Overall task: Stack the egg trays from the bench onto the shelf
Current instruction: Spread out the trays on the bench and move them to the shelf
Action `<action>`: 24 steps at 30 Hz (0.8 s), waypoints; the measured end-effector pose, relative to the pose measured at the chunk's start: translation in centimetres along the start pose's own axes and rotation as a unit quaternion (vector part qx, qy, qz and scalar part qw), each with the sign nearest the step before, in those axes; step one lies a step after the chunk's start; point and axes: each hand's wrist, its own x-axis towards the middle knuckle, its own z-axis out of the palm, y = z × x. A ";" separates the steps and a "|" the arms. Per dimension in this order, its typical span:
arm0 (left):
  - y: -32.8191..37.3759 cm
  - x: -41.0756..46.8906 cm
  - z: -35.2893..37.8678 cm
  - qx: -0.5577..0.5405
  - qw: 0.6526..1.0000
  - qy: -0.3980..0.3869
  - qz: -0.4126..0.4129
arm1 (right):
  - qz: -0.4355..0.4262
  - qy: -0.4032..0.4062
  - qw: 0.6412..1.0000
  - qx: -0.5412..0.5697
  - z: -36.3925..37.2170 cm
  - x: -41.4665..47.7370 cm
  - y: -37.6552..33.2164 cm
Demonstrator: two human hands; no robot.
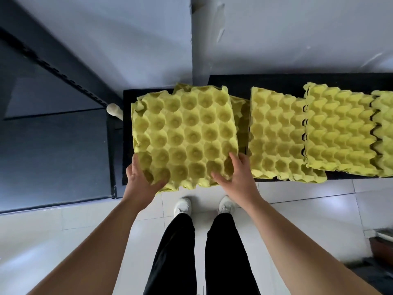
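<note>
Left hand (pixel 141 179) and right hand (pixel 238 173) grip 1 yellow moulded-pulp egg tray (pixel 182 135) by its near edge. This looks like pickup, and the next move needs a level lift.

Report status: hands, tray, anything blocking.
Left hand, right hand grip top egg tray at near corners. Tray over stack on bench. More trays right; nothing blocking.

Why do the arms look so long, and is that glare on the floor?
Head view: the wide lens stretches the arms toward the corners; floor tiles carry soft glare patches; the egg tray gripped by left hand and right hand is sharp; the bottom-right corner is blurred.
</note>
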 end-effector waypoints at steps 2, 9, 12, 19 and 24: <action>-0.6 0.6 0.2 0.020 1.000 -0.005 0.001 | 0.019 -0.024 1.000 0.005 0.6 0.1 0.0; -2.6 1.5 -0.2 -0.040 0.999 -0.024 -0.001 | 0.078 -0.029 0.996 0.025 1.6 1.4 0.3; -2.8 1.1 -0.9 -0.033 0.999 -0.008 0.025 | 0.067 0.004 0.997 0.036 1.8 1.5 0.1; -2.1 -0.6 -0.9 0.013 0.997 0.021 0.075 | 0.047 0.023 0.999 0.000 1.6 1.1 -1.0; -1.8 -1.2 -0.7 0.000 0.996 0.036 0.075 | 0.034 0.023 0.998 -0.044 2.0 0.8 -1.0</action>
